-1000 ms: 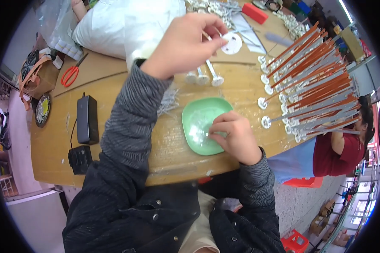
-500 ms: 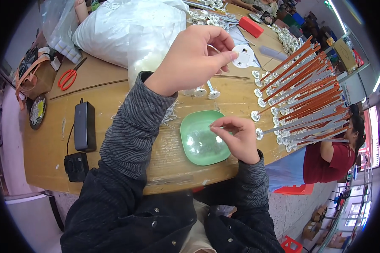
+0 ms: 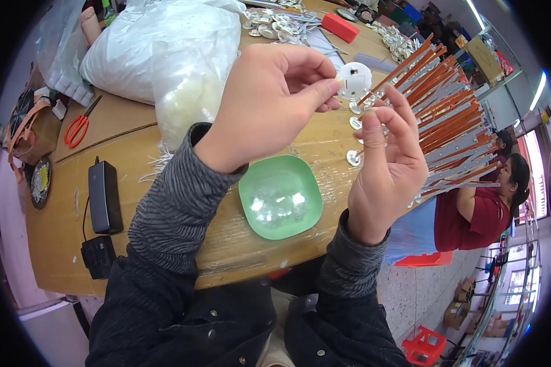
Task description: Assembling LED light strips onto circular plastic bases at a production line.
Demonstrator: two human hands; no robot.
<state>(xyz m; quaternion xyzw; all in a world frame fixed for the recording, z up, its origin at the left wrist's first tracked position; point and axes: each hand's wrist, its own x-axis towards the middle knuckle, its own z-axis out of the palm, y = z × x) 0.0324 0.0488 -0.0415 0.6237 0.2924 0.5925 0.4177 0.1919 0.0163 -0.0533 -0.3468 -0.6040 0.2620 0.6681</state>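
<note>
Between the thumb and fingers of my left hand [image 3: 275, 101] is a white round plastic disc [image 3: 355, 81], held up with a face showing small slots and dark parts. My right hand [image 3: 390, 162] is raised just right of the disc and below it. Its thumb and index finger are pinched together; whatever they hold is too small to make out. Under both hands, on the table, sits a shallow green bowl [image 3: 280, 199] with glossy reflections inside. Near my right fingertips are white round bases [image 3: 354, 158] of the standing strips.
Orange and grey strips [image 3: 450, 116] stand densely at the right. A white plastic sack [image 3: 159, 49], red-handled scissors [image 3: 76, 129] and a black power adapter [image 3: 105, 197] lie to the left. A red box [image 3: 340, 27] is at the back. A person in red [image 3: 483, 211] sits at the right.
My right hand has risen from over the green bowl to beside the disc. The left hand keeps the disc pinched. The whole view has shifted slightly.
</note>
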